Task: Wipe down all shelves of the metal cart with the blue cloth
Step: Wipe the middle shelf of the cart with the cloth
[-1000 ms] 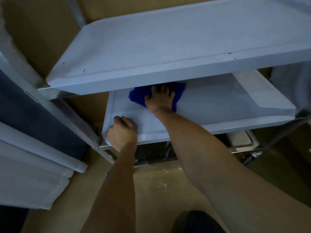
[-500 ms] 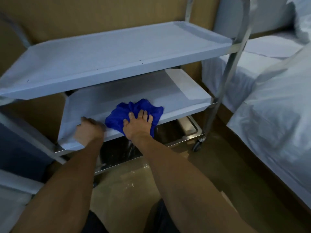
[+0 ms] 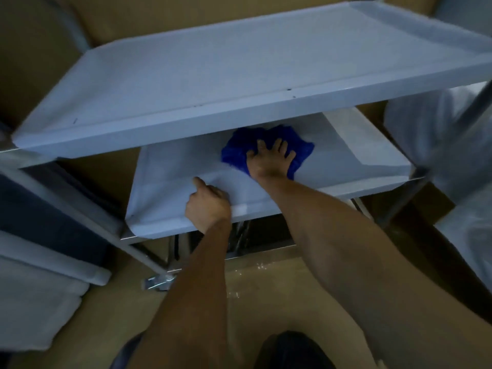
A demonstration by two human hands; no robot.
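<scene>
While our right hand presses the blue cloth flat, fingers spread, mid-way along the middle shelf, our left hand curls over that shelf's front edge. If that grip slackens, we judge the metal cart could roll away.

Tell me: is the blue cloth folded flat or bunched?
Bunched: the crumpled blue cloth bulges unevenly around the right hand pressing it.
</scene>
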